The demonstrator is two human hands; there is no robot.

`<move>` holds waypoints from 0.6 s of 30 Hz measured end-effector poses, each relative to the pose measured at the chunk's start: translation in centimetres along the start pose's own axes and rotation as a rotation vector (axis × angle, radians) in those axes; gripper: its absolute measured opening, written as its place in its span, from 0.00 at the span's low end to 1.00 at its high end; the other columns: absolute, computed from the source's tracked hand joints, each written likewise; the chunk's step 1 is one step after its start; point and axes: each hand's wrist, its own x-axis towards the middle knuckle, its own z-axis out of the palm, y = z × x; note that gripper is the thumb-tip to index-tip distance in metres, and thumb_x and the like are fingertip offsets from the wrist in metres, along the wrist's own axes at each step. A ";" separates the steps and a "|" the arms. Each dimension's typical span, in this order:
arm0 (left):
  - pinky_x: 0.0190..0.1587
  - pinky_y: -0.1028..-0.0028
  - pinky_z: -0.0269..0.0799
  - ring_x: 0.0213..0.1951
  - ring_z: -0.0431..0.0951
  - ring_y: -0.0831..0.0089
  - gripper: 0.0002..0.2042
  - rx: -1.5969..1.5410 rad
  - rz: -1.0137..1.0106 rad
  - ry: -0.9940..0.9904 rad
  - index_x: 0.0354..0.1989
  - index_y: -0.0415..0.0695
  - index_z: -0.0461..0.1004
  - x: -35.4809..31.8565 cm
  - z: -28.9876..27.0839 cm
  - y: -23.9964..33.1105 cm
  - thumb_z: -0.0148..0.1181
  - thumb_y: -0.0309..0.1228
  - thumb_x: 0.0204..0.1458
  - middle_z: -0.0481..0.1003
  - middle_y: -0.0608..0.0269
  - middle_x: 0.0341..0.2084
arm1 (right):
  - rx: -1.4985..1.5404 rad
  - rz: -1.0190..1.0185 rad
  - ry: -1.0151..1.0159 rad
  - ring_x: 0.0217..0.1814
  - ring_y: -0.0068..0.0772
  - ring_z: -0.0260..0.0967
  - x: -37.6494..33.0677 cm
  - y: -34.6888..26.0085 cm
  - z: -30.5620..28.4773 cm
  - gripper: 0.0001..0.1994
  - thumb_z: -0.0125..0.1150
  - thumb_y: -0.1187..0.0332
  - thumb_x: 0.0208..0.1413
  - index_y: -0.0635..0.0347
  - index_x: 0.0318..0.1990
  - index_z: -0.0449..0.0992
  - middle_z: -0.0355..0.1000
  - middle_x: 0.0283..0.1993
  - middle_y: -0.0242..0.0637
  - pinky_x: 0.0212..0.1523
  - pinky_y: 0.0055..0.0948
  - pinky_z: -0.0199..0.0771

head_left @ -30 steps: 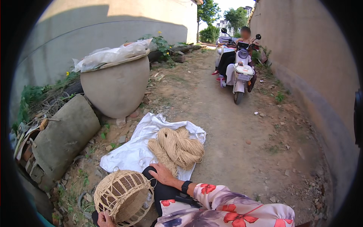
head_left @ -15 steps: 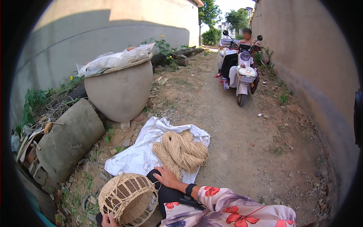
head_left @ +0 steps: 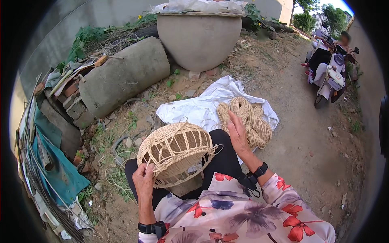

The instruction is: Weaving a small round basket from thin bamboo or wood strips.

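Basket point(head_left: 176, 149) lay tilted across the knees point(head_left: 221, 141), between the hands. Left hand point(head_left: 144, 181): fingers pinched its near-left edge. Right hand point(head_left: 238, 135): fingers extended, raised just right of the basket, apart from it; rope point(head_left: 259, 130) lay beyond on white sheeting point(head_left: 188, 109).

The only view came from a wide fisheye camera, the left of a head-worn pair, facing forward and steeply down, upright. Nearest to it, a flowered shirt point(head_left: 251, 214) filled the bottom of the frame; a basket point(head_left: 182, 157) was close, left of the lower centre. A pot point(head_left: 198, 40) at top centre and a scooter point(head_left: 330, 77) at upper right stood well beyond.
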 end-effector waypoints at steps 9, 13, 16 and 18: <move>0.15 0.81 0.50 0.13 0.60 0.86 0.13 0.041 0.005 0.016 0.29 0.42 0.70 2.0 -4.1 -7.0 0.56 0.38 0.63 0.68 0.71 0.15 | -0.262 -0.631 -0.407 0.75 0.50 0.46 -6.1 -5.3 7.3 0.36 0.57 0.52 0.59 0.61 0.70 0.55 0.53 0.71 0.48 0.68 0.52 0.49; 0.22 0.75 0.58 0.22 0.64 0.81 0.12 0.069 0.026 -0.014 0.34 0.36 0.74 0.4 -1.6 -2.6 0.54 0.33 0.63 0.71 0.69 0.22 | -0.278 -0.600 -0.426 0.78 0.50 0.39 -6.4 -4.0 7.2 0.39 0.62 0.55 0.56 0.59 0.71 0.54 0.50 0.72 0.48 0.69 0.55 0.48; 0.24 0.74 0.60 0.23 0.65 0.79 0.12 0.113 0.002 0.006 0.32 0.36 0.74 0.5 -1.7 -2.2 0.53 0.32 0.62 0.70 0.68 0.22 | -0.266 -0.601 -0.436 0.78 0.51 0.39 -6.5 -4.4 6.8 0.38 0.63 0.56 0.55 0.58 0.71 0.54 0.50 0.73 0.48 0.68 0.55 0.49; 0.28 0.72 0.64 0.26 0.69 0.74 0.12 0.201 0.058 -0.002 0.35 0.34 0.74 -0.1 -1.2 -0.6 0.53 0.32 0.61 0.73 0.64 0.24 | -0.261 -0.612 -0.408 0.78 0.51 0.40 -6.3 -4.1 6.8 0.39 0.63 0.56 0.55 0.58 0.71 0.54 0.51 0.72 0.48 0.68 0.56 0.49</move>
